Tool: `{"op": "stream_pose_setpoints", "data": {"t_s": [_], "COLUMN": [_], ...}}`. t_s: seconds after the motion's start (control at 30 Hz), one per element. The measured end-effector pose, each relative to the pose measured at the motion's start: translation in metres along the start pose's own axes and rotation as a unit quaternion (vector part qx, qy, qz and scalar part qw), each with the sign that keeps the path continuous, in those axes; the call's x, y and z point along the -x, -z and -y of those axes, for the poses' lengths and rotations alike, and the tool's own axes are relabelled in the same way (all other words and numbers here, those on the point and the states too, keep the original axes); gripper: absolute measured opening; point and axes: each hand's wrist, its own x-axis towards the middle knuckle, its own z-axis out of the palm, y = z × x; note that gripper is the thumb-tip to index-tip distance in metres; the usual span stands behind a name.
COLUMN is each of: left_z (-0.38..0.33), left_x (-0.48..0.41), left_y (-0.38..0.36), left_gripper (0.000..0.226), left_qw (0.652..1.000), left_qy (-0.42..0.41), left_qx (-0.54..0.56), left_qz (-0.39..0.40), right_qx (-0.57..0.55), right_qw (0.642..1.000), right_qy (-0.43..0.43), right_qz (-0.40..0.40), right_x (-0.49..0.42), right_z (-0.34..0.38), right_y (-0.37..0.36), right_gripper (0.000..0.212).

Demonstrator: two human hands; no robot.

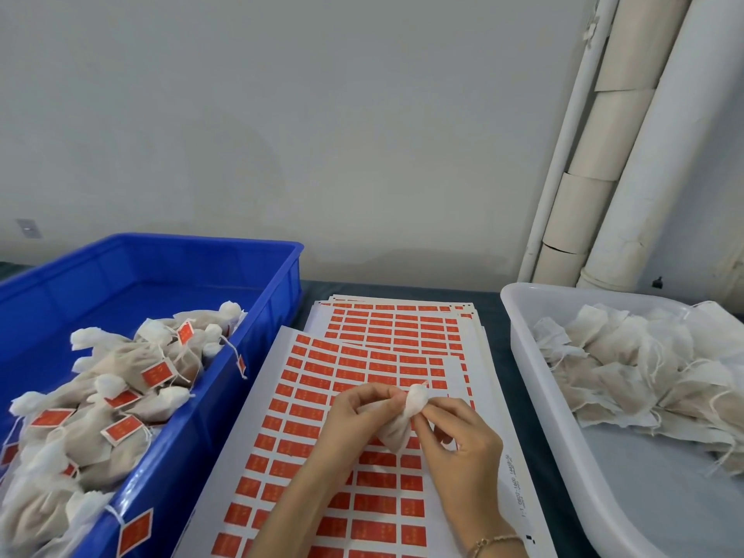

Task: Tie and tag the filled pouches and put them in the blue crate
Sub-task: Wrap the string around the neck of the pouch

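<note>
A: Nearest us, at the bottom edge right of centre, a bracelet [497, 542] on the right wrist. What is the right hand [455, 432] doing?

B: Its fingers are curled, with thumb and fingertips pinching the gathered neck of a pouch [396, 426]. The left hand [354, 412] pinches the same neck from the other side. Neither holds anything else that I can make out.

A: Why grip it there?

B: My guess is that they are bunching the mouth shut for tying. The string itself is too fine to tell.

A: And where is the pouch?

B: It is held over the sheets of red tags [314, 457], centre of the frame, so a tag is in easy reach.

A: And the rest?

B: Tagged pouches [100, 416] lie heaped in the blue crate [257, 275] at the lower left, and untied ones [644, 368] fill the white tub [535, 356] at the right. Supply sits on one side, finished work on the other. No tag shows on this pouch, and it is not yet in the crate
</note>
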Motion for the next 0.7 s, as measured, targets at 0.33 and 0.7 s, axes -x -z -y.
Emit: {"op": "stream_pose_setpoints", "data": {"t_s": [0.33,0.7], "left_z": [0.0017,0.0005], "left_x": [-0.0004,-0.0016], "left_y": [-0.0023,-0.0041], "left_gripper": [0.014,0.01], "left_qw": [0.999,0.999], "left_qy": [-0.007,0.021], "left_qx": [-0.044,-0.024], "left_qz": [-0.009,-0.033], "right_qx": [0.016,0.047], "right_qw": [1.0,0.998], "right_qy": [0.001,0.027], "right_qz": [0.005,0.023], "right_x": [0.0025,0.0037], "right_z": [-0.0007,-0.0014], "right_y": [-0.0009,-0.0003], "right_gripper": [0.027,0.027]}}
